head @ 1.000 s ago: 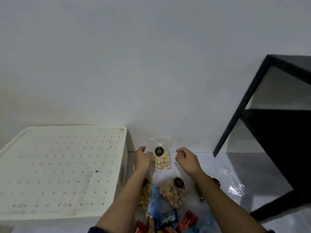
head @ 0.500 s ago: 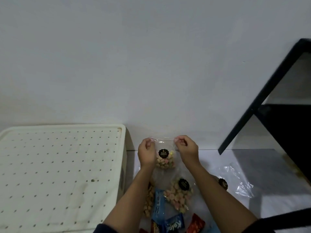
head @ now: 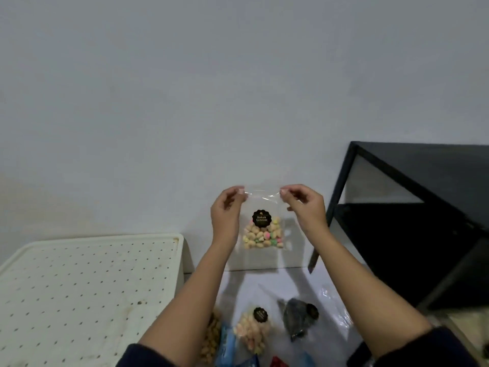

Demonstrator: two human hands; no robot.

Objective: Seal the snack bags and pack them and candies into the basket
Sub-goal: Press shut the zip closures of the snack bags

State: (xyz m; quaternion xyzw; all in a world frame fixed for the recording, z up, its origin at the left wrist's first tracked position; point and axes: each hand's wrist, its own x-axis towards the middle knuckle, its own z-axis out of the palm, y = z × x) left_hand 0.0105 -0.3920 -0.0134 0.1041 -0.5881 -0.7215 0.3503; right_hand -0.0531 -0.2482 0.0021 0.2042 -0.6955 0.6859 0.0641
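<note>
Clear plastic snack bag (head: 263,229) mid-frame: left hand (head: 226,210) and right hand (head: 307,205) pinch its top corners; press the strip flat.

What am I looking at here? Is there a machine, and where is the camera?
No machine here: these are a person's two bare hands, filmed by one camera worn on the head, looking forward and down. The left hand and right hand each pinch a top corner of a clear bag of pastel biscuits, held up before the wall. Below, on the pale surface, lie a second biscuit bag, a dark bag, a bag of tan snacks and blue wrappers. A white perforated box stands left, a black shelf right.
</note>
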